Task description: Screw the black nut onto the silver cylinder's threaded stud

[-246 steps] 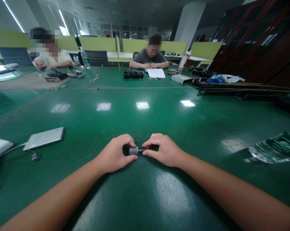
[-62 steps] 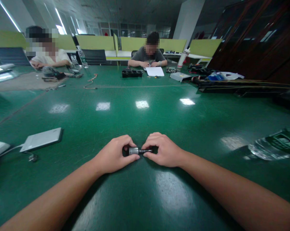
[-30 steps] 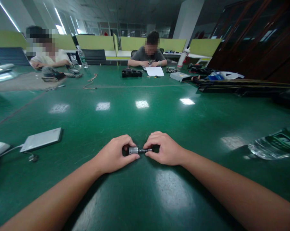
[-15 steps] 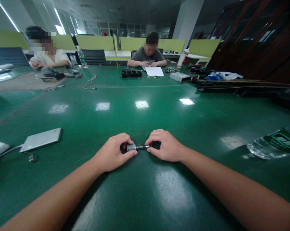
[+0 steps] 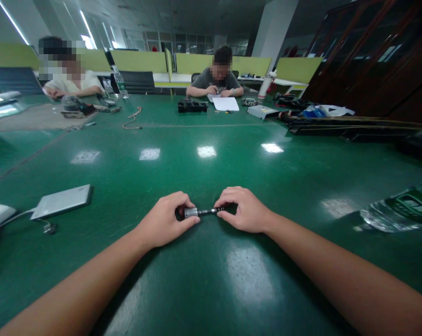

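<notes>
Just above the green tabletop, my left hand pinches a short silver metal cylinder between thumb and fingers. A thin dark metal shaft sticks out of the cylinder to the right, lying roughly level. At its far end is a dark ribbed, coil-like part, gripped between the thumb and fingertips of my right hand. Whether the ribbed part is a spring or a thread I cannot tell. The left end of the cylinder is partly hidden by my left fingers.
On the left lies a flat silver box with a white cable and a small plug. A clear water bottle rests on its side at the right. Two people sit across the table among tools and parts.
My right hand has slid slightly right along the shaft, and more of the dark ribbed end shows. My left hand stays nearly still around the cylinder.
</notes>
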The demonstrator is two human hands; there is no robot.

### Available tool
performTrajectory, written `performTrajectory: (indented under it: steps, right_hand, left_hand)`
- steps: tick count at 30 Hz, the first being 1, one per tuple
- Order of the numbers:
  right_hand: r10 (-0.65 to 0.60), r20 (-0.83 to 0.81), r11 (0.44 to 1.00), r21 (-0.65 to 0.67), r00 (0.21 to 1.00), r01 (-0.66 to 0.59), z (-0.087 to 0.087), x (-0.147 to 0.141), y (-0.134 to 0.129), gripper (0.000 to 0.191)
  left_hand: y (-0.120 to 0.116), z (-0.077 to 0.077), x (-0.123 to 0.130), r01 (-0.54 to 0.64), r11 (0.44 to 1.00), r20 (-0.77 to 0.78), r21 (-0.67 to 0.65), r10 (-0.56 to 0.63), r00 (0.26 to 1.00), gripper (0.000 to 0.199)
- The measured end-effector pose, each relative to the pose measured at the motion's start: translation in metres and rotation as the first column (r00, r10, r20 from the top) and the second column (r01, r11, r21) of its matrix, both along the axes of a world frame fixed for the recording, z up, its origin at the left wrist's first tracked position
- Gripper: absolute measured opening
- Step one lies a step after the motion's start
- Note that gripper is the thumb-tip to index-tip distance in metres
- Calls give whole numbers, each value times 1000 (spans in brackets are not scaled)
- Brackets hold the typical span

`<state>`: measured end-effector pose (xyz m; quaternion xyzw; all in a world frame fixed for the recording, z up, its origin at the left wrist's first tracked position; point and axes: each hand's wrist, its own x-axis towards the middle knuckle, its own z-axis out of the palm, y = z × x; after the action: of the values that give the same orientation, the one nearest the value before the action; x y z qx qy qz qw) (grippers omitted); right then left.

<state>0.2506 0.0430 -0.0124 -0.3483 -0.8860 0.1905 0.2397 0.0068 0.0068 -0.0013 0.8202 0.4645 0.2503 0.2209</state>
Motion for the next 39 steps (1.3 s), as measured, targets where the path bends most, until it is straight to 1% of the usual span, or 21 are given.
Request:
performTrajectory:
  steps: [4, 7, 9, 13, 18, 25, 39]
  right_hand:
    - [88, -50, 996, -27, 995, -89, -3, -8, -5, 13]
    - [78, -51, 996, -28, 996, -80, -5, -15, -9, 14]
    - [65, -48, 998, -20, 997, -66, -6, -17, -11, 13]
    - [84, -56, 996, -11, 995, -85, -6, -18, -13, 12]
    - [103, -59, 995, 1, 993, -103, -5, -18, -12, 11]
    - [117, -79, 993, 16, 990, -116, -5, -19, -12, 12]
    - [127, -108, 992, -9, 986, -129, -2, -16, -11, 14]
  left_hand:
    - [2, -3, -2, 50, 999, 17, -2, -50, 999, 21]
    - [1, -3, -2, 103, 994, 18, -16, -103, 994, 24]
    - [1, -1, -1, 121, 992, 21, -33, -120, 993, 22]
    - [0, 1, 0, 113, 993, 26, -46, -112, 993, 18]
    - [0, -1, 1, 106, 994, 3, -39, -106, 994, 21]
    - [0, -2, 2, 81, 996, 9, -40, -81, 997, 19]
    - [-1, 1, 3, 89, 995, 14, -42, -89, 996, 17]
